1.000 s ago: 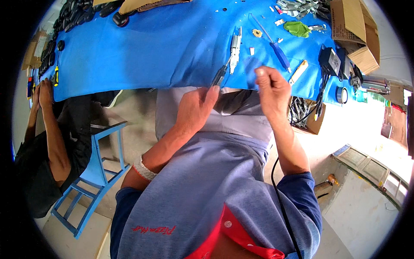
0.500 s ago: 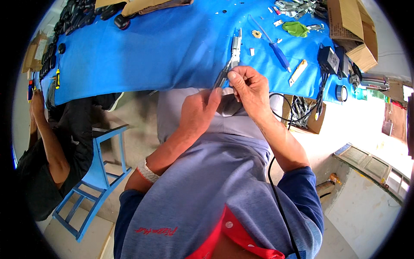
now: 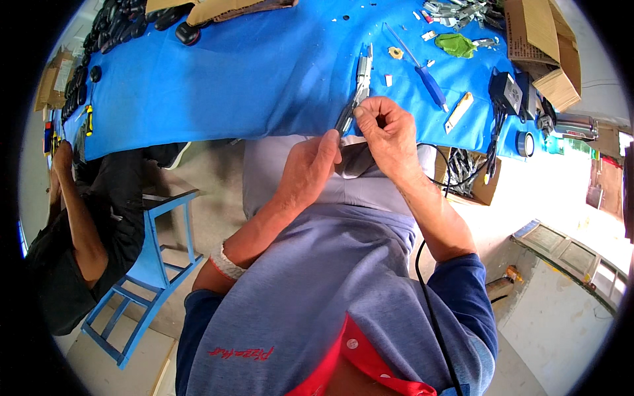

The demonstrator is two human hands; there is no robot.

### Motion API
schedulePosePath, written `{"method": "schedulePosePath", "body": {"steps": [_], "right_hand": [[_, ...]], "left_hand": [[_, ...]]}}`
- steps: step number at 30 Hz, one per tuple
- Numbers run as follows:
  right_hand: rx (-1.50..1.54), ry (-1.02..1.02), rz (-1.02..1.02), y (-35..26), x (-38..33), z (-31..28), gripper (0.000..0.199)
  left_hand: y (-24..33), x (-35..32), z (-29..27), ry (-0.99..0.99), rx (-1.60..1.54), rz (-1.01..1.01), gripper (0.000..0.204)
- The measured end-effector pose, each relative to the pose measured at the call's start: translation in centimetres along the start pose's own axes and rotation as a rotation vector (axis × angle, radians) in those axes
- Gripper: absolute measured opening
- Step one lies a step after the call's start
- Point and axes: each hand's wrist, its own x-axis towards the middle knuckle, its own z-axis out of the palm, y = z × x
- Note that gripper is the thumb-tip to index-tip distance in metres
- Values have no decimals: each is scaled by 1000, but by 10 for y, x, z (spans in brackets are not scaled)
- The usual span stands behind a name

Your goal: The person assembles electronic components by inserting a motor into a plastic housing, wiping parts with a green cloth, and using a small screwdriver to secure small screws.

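Note:
My left hand [image 3: 308, 170] is closed around the near end of a long, slim dark-and-silver metal part [image 3: 346, 119] over the table's front edge. My right hand [image 3: 389, 135] has its thumb and forefinger pinched together against the part's right side. Whether a small piece sits in that pinch cannot be made out. Just beyond the fingers, a silver metal strip [image 3: 364, 69] points away across the blue cloth [image 3: 251, 86]; I cannot tell whether it joins the held part. A small white-and-red piece [image 3: 388, 80] lies to its right.
A blue-handled screwdriver [image 3: 430, 87], a utility knife [image 3: 459, 113], a green cloth [image 3: 456, 45] and a black power adapter [image 3: 507, 92] lie at right. Metal parts [image 3: 462, 13] and a cardboard box [image 3: 545, 49] are behind. Black casings [image 3: 115, 30] pile far left, near another person's arm [image 3: 80, 218].
Both hands stay at the dark part. The right fingers have shifted slightly upward, and the left fingers have closed a little further over its near end.

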Motion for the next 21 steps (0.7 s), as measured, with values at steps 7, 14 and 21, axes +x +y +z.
{"method": "schedulePosePath", "body": {"steps": [7, 14, 21], "right_hand": [[-76, -9, -98, 6, 2, 3, 10], [-569, 392, -497, 6, 19, -54, 18], [-1113, 367, -446, 21, 26, -106, 32]], "left_hand": [[-7, 2, 2, 38, 42, 63, 51], [-10, 5, -6, 101, 21, 35, 53], [-21, 3, -10, 110, 43, -63, 52]]}}
